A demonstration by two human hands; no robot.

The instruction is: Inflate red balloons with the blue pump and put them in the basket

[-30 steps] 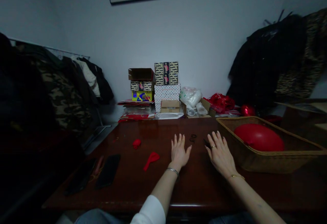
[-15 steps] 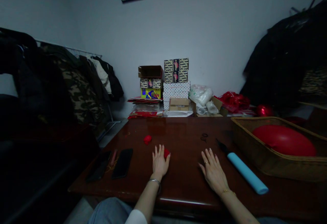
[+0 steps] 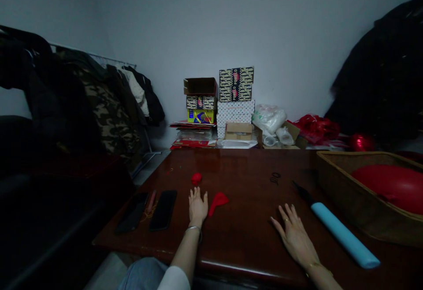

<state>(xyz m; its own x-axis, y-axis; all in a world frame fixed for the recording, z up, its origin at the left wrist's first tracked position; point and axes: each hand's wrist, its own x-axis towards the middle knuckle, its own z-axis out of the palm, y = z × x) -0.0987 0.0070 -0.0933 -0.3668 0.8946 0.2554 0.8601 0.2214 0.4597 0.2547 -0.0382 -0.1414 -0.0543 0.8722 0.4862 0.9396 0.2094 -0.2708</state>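
Observation:
My left hand (image 3: 197,207) lies open on the dark wooden table (image 3: 244,232), fingers pointing away from me. Just right of it is a flat, uninflated red balloon (image 3: 218,201), apart from the fingers. A small rounded red item (image 3: 196,178), perhaps another balloon, sits just beyond the fingertips. My right hand (image 3: 295,233) is also open, palm down with fingers spread and nothing held. To its right lies a hand balloon pump (image 3: 343,233) with a light blue barrel and a black nozzle. Thin dark loops (image 3: 274,178) rest farther back, between the two hands.
Two dark phones, one a black phone (image 3: 163,210), lie at the left with a reddish stick (image 3: 151,200) between them. On the right, a wicker basket (image 3: 360,219) holds an inflated red balloon (image 3: 393,186). Stacked boxes (image 3: 235,85) stand behind the table.
My left hand has moved left off the red balloon, which now shows fully. My right hand has shifted right and nearer to me. The view has turned slightly left.

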